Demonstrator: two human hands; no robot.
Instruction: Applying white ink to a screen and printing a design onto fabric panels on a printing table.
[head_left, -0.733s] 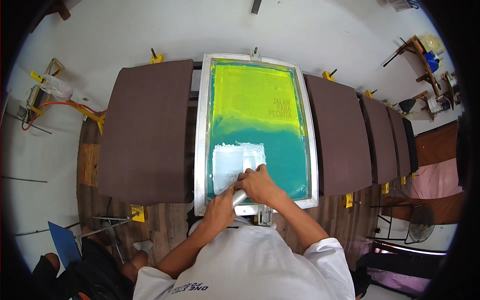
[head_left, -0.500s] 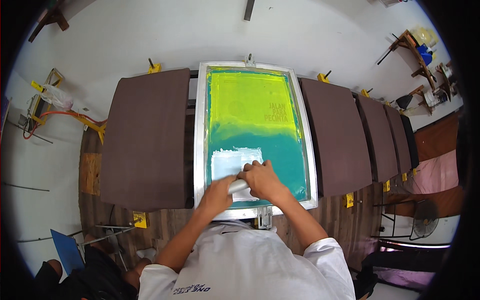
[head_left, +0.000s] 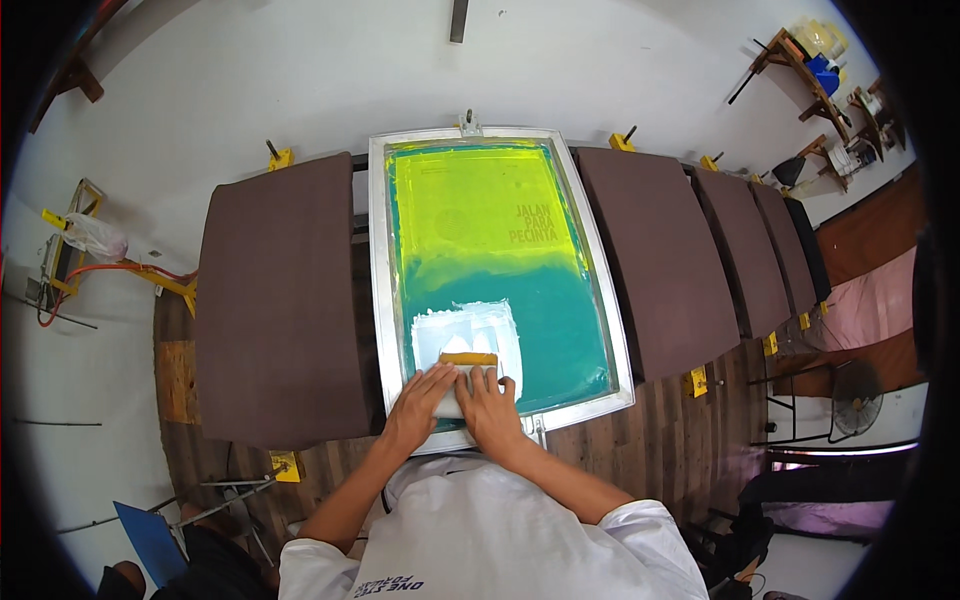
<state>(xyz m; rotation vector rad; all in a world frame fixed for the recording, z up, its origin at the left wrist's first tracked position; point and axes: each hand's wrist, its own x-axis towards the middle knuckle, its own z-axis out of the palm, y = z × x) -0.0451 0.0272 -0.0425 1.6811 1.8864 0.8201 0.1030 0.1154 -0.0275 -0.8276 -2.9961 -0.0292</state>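
A screen-printing screen (head_left: pixel 562 310) in a silver frame (head_left: pixel 379 260) lies before me, with yellow-green over teal and a patch of pale ink (head_left: pixel 487 318) at the lower left. On that patch is a squeegee (head_left: pixel 468 358) with an amber blade and a pale handle, held crosswise near the screen's near edge. My left hand (head_left: pixel 414 406) grips its left part, fingers extended over the handle. My right hand (head_left: pixel 491 414) grips beside it, fingers curled over the top. Part of the squeegee is hidden under my fingers.
Brown padded platens (head_left: pixel 275 300) flank the screen on yellow-clamped bars. Wooden shelves (head_left: pixel 805 80) with containers hang at upper right, above a fan (head_left: pixel 856 398). A bagged item (head_left: pixel 90 235) and red hose are at left; someone's dark-clothed legs (head_left: pixel 165 560) show at lower left beside a blue board.
The squeegee has turned to lie level across the ink, showing its amber blade. My hands have shifted lower and now sit side by side. The view has drifted slightly.
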